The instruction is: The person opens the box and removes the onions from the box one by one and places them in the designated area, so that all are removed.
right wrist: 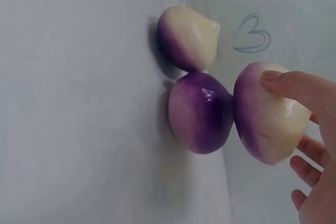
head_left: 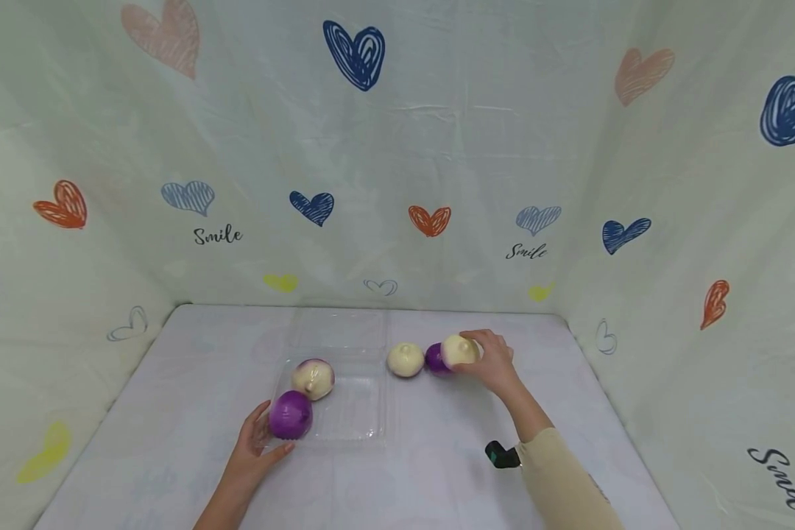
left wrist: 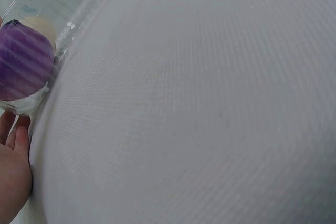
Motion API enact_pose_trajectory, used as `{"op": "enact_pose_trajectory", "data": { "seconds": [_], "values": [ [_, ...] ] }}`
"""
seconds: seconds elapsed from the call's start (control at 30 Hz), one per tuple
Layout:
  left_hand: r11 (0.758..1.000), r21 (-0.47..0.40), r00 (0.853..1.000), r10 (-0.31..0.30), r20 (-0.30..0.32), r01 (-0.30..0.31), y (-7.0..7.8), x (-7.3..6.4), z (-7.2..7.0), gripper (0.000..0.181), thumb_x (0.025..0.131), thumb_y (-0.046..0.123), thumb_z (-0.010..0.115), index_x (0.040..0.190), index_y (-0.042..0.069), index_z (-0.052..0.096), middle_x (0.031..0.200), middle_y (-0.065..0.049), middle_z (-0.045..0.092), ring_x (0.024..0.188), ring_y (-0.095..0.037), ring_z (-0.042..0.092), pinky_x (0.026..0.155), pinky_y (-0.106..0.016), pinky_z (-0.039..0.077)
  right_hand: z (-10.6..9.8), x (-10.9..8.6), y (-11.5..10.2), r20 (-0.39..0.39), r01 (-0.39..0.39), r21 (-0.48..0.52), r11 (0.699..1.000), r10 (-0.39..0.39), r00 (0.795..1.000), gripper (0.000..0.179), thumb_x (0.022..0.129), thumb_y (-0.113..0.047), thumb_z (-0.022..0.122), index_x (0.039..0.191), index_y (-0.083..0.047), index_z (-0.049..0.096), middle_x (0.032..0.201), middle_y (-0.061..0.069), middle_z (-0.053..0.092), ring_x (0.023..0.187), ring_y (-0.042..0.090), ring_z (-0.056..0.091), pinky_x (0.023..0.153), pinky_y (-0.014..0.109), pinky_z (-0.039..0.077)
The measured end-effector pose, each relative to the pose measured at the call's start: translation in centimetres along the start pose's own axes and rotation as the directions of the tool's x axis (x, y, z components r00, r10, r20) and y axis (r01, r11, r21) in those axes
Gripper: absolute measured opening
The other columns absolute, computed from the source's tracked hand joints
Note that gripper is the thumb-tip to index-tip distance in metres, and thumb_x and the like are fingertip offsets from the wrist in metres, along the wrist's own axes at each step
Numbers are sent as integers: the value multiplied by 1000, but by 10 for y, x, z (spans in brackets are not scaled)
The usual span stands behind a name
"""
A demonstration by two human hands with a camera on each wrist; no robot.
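Note:
My right hand point(head_left: 497, 362) pinches a purple-and-white turnip point(right wrist: 268, 114) between thumb and fingers. In the right wrist view this turnip is raised off the table against a purple turnip point(right wrist: 199, 114). Beside that one rests another pale-topped turnip point(right wrist: 189, 38). A clear plastic box point(head_left: 351, 440) with its lid folded back lies left of them. Inside its left part are a whitish turnip point(head_left: 313, 379) and a purple turnip point(head_left: 291, 415), touching each other. My left hand point(head_left: 255, 449) holds the box's near left corner, thumb at the front and fingers along the side.
The table has a white cloth point(head_left: 430, 486). Pale curtains point(head_left: 397, 147) with printed hearts hang behind and at both sides. A small black device point(head_left: 501, 455) sits by my right wrist. The clear lid point(head_left: 338, 329) lies behind the box.

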State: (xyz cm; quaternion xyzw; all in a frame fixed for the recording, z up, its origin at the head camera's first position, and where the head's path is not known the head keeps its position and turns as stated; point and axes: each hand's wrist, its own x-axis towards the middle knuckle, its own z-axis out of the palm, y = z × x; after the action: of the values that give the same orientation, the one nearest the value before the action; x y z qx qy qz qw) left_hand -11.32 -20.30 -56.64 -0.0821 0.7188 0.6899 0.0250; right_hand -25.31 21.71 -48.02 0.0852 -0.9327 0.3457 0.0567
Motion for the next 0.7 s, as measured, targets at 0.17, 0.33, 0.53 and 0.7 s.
{"op": "enact_pose_trajectory", "data": {
  "seconds": [0.17, 0.33, 0.53, 0.7],
  "values": [
    [1000, -4, 1000, 0, 6, 0, -1, 1, 0, 98, 81, -4, 75, 154, 5, 10, 154, -33, 14, 138, -53, 15, 106, -71, 9, -6, -1, 15, 7, -52, -15, 999, 52, 999, 65, 70, -24, 87, 127, -8, 61, 131, 17, 53, 120, 39, 40, 96, 58, 22],
    [1000, 3, 1000, -18, 5, 18, 1, 1, 0, 101, 80, -2, 76, 155, 6, 9, 155, -32, 13, 138, -54, 15, 105, -72, 7, -9, -2, 27, -1, -81, -14, 997, 81, 997, 67, 70, -25, 87, 128, -6, 60, 133, 20, 51, 121, 41, 39, 96, 59, 22],
    [1000, 7, 1000, -11, -7, 11, 1, 0, 0, 98, 80, -2, 76, 154, 6, 12, 154, -33, 15, 137, -55, 17, 104, -73, 6, -11, -3, 37, -4, -112, -24, 993, 112, 994, 68, 72, -26, 86, 131, -7, 58, 134, 21, 50, 123, 42, 38, 97, 59, 22],
    [1000, 30, 1000, 8, -23, -7, 0, 1, 0, 96, 79, -2, 77, 153, 4, 14, 153, -34, 18, 135, -56, 20, 103, -74, 8, -12, -5, 42, -7, -132, -32, 991, 132, 991, 67, 73, -24, 85, 131, -4, 57, 135, 23, 49, 123, 44, 37, 96, 61, 23]
  ]
}}
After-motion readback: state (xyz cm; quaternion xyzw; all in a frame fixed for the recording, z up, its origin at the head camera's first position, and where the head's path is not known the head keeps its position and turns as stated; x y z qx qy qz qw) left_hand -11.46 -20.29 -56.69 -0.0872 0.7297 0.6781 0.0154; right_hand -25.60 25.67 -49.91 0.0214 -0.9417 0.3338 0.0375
